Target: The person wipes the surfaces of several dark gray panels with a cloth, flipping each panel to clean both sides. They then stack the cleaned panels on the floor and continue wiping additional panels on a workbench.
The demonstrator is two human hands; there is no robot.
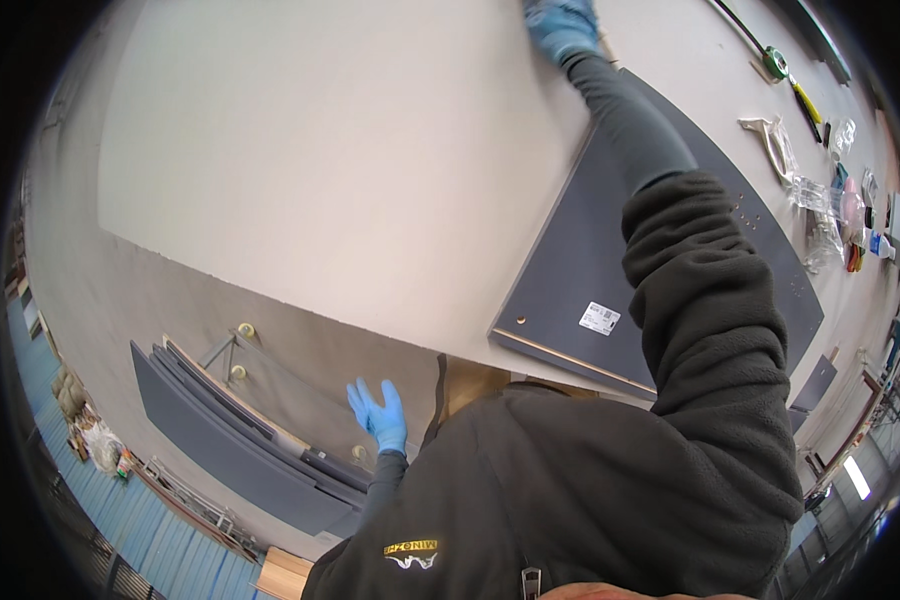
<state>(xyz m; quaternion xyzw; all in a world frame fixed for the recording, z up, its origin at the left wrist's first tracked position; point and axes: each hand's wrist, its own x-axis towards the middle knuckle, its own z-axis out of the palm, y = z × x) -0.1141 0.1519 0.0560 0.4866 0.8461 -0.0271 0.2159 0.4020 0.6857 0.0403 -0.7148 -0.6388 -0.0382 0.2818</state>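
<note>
My right hand (pixel 562 28), in a blue glove, reaches to the far edge of the view over a broad pale tabletop (pixel 350 180). Its fingers look curled, partly cut off and blurred. A pale, stick-like piece (pixel 608 48) shows beside it; what it belongs to is hidden. Under my right forearm lies a dark grey board (pixel 570 270) with drilled holes, a white label (pixel 599 318) and a bare wood-coloured edge. My left hand (pixel 379 415), also blue-gloved, hangs in the air off the near edge of the tabletop, fingers spread, holding nothing.
A stack of grey panels (pixel 240 440) stands at the lower left by a wheeled metal frame (pixel 232 350). On the right of the tabletop lie a green tape measure (pixel 775 63), a yellow-handled tool (pixel 806 103), plastic bags (pixel 820 225) and small items.
</note>
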